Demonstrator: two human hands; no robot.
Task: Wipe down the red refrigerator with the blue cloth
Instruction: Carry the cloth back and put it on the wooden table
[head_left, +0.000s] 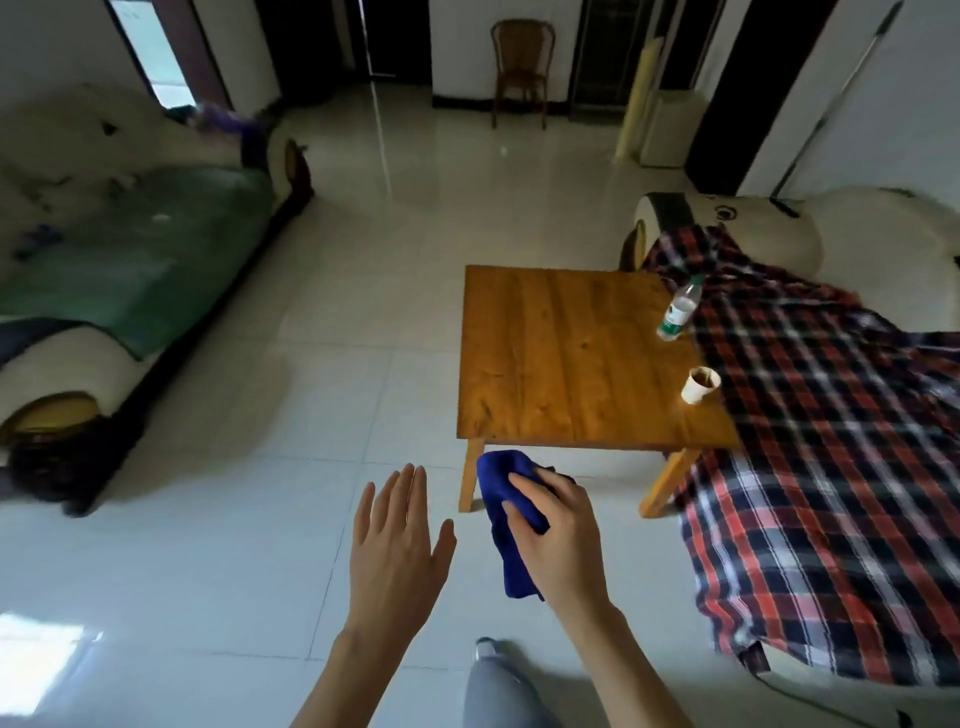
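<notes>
The right hand (558, 530) clutches the bunched blue cloth (506, 514) above the floor, beside the worktop (571, 358); the left hand (397, 540) spreads flat, holding nothing. Soft, light, floppy stuff — best gripped wadded. No refrigerator visible.

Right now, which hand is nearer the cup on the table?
Right. The right hand, gripping the cloth, is below and left of the cup; the left hand, open, is farther left.
</notes>
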